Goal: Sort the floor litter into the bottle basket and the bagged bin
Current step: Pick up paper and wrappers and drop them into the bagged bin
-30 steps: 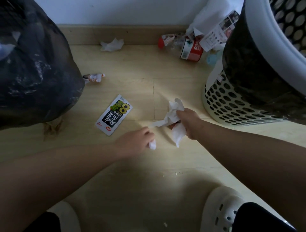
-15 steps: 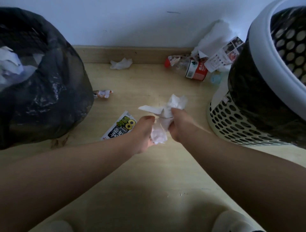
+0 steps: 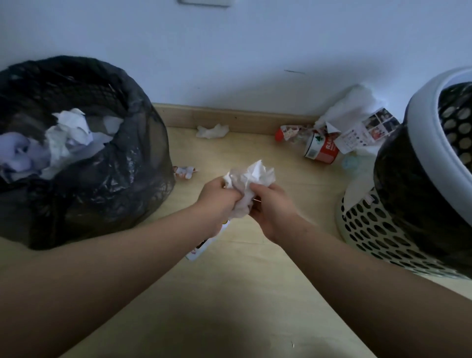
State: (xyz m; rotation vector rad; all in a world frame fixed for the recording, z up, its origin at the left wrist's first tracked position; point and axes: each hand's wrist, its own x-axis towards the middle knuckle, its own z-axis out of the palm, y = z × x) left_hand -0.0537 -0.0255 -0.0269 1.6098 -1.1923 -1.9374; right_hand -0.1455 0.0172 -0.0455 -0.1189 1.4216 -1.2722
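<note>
Both hands, left (image 3: 217,199) and right (image 3: 270,207), close together on a crumpled tissue (image 3: 249,184), fingers wrapped around it above the floor (image 3: 242,293). The wad sits between the bagged bin (image 3: 107,179) at left and the basket (image 3: 383,230) at right.

Home room corner: laminate floor (image 3: 242,293), skirting board (image 3: 229,118).

A pale painted wall (image 3: 229,51) meets a light wooden skirting board (image 3: 242,120) above the light wood-look plank floor (image 3: 242,293), with a white wall plate (image 3: 204,2) at the top edge.
</note>
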